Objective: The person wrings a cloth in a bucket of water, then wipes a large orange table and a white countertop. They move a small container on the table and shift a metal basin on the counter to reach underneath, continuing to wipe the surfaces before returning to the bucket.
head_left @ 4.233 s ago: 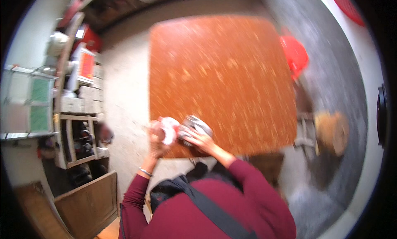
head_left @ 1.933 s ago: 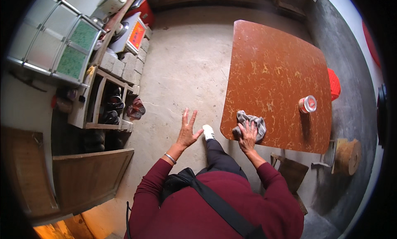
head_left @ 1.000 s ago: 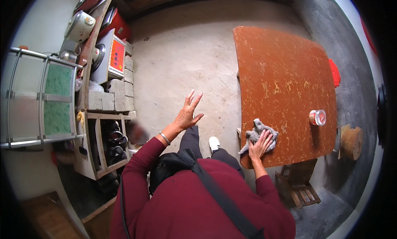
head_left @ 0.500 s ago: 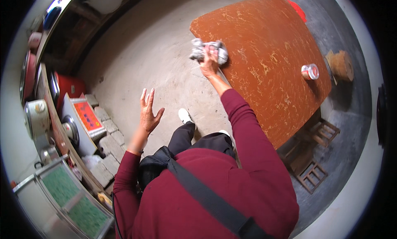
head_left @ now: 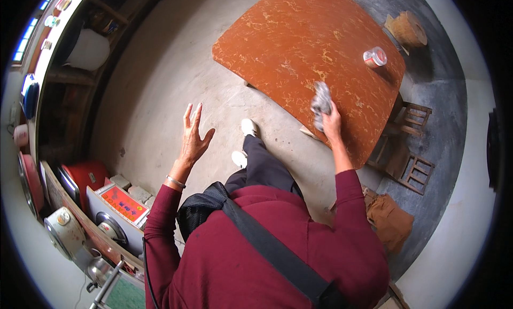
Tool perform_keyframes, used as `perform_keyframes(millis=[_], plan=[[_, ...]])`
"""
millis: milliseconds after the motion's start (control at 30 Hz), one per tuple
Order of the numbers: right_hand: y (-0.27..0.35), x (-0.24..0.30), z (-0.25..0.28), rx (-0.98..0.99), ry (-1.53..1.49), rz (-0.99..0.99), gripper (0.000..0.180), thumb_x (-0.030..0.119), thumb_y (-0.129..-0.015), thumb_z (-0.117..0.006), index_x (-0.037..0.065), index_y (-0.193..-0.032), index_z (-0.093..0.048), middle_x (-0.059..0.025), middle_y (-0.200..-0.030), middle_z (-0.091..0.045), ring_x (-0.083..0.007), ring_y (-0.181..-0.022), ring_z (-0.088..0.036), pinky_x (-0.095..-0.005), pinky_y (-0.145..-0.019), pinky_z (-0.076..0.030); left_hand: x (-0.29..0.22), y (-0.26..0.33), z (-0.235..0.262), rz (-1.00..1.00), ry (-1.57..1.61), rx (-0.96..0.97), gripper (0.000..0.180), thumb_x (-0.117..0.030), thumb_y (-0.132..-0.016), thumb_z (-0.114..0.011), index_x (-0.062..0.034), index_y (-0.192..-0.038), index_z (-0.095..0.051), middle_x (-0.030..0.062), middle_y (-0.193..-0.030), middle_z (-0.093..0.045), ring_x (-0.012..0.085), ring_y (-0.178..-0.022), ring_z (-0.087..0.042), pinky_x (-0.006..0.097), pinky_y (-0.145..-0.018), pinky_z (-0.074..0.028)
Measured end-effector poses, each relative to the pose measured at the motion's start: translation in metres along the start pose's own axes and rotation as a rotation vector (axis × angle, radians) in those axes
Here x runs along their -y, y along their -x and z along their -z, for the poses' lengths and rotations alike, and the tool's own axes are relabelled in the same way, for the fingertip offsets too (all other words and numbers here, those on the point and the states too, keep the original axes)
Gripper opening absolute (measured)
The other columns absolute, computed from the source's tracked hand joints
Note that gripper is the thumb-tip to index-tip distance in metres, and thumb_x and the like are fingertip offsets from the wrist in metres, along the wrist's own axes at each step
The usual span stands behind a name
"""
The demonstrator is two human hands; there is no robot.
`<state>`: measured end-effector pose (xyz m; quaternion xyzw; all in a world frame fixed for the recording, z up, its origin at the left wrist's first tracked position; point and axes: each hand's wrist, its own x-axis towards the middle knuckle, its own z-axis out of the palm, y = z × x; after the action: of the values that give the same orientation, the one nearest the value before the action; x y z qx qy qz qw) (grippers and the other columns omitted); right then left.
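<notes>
A crumpled grey-white cloth is gripped in my right hand, against the top of a reddish-brown table with yellowish marbling. The cloth is slightly smeared by motion and sits near the table edge closest to me. My left hand hangs in the air above the floor, fingers spread, with nothing in it. A small clear jar with a red and white lid stands on the table, beyond and to the right of the cloth.
Wooden stools stand right of the table, with a brown cloth nearer me. A woven basket-like object is at the far right. Along the left are a red container, a pale cooker, a kettle and shelves.
My right hand has swept the cloth from the table's left corner to the right and nearer me. My left hand stays raised and spread. The view has shifted.
</notes>
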<state>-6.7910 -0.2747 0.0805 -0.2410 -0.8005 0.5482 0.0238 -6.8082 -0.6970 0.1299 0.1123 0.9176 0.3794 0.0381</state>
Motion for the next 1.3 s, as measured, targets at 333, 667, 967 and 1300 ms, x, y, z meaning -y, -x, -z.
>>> perform_keyframes(millis=[333, 667, 967, 1300], plan=[[-0.106, -0.016, -0.091, -0.341, 0.702, 0.067, 0.074, 0.05, -0.081, -0.06, 0.025, -0.143, -0.027, -0.0203, -0.149, -0.014, -0.0479, -0.136, -0.008, -0.0575, -0.106, -0.022, 0.029, -0.1, 0.002, -0.046, -0.061, 0.089, 0.082, -0.01, -0.075, -0.07, -0.0156, -0.144, -0.025, 0.0221, -0.146, -0.015, 0.0398, -0.132, -0.026, 0.048, -0.103, -0.036], [-0.128, 0.089, -0.33, 0.233, -0.026, 0.556, 0.046, 0.033, -0.087, -0.058, 0.006, -0.124, -0.052, -0.0207, -0.13, -0.048, -0.0313, -0.13, -0.034, -0.0417, -0.107, -0.025, 0.019, -0.222, 0.007, -0.15, -0.108, 0.121, 0.079, -0.009, -0.076, -0.069, -0.0097, -0.142, -0.028, 0.0229, -0.144, -0.022, 0.038, -0.132, -0.027, 0.045, -0.105, -0.031], [-0.123, 0.07, -0.091, 0.039, -0.702, 0.222, 0.043, 0.004, -0.089, -0.047, 0.005, -0.132, -0.044, -0.0101, -0.13, -0.05, -0.0192, -0.119, -0.048, -0.0368, -0.1, -0.041, 0.048, -0.301, -0.041, 0.104, 0.362, 0.055, 0.064, -0.022, -0.091, -0.055, -0.0135, -0.145, -0.023, 0.0194, -0.138, -0.028, 0.0333, -0.125, -0.038, 0.042, -0.101, -0.035], [-0.141, -0.085, 0.033, -0.615, 0.687, -0.528, 0.073, 0.061, -0.085, -0.043, 0.018, -0.143, -0.031, -0.0202, -0.151, -0.01, -0.0363, -0.14, -0.001, -0.0576, -0.108, -0.003, 0.109, -0.337, -0.092, 0.005, 0.107, 0.479, 0.076, -0.017, -0.08, -0.065, 0.005, -0.139, -0.023, 0.0175, -0.102, -0.058, 0.0255, -0.082, -0.061, 0.035, -0.072, -0.05]])
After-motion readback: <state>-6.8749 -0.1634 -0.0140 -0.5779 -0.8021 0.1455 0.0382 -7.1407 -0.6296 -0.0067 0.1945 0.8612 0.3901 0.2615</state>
